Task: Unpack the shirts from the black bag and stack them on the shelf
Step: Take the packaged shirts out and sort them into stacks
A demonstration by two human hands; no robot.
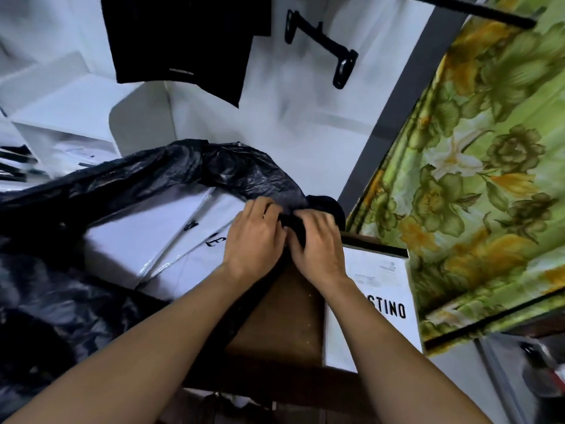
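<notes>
A large black plastic bag point(128, 175) lies open across the left and middle of the head view. Inside it sit folded white shirts point(143, 240) in clear wrappers with black lettering. My left hand point(253, 237) and my right hand point(318, 243) meet at the bag's right edge. Both pinch a bunched black piece of the bag between their fingers. Another white packed shirt point(373, 289) with black letters lies to the right on a brown wooden surface point(281, 313).
White shelf compartments point(61, 117) stand at the back left. A black garment point(183, 41) hangs on the white wall above, beside a black hanger bracket point(324, 41). A green floral curtain point(477, 166) fills the right side.
</notes>
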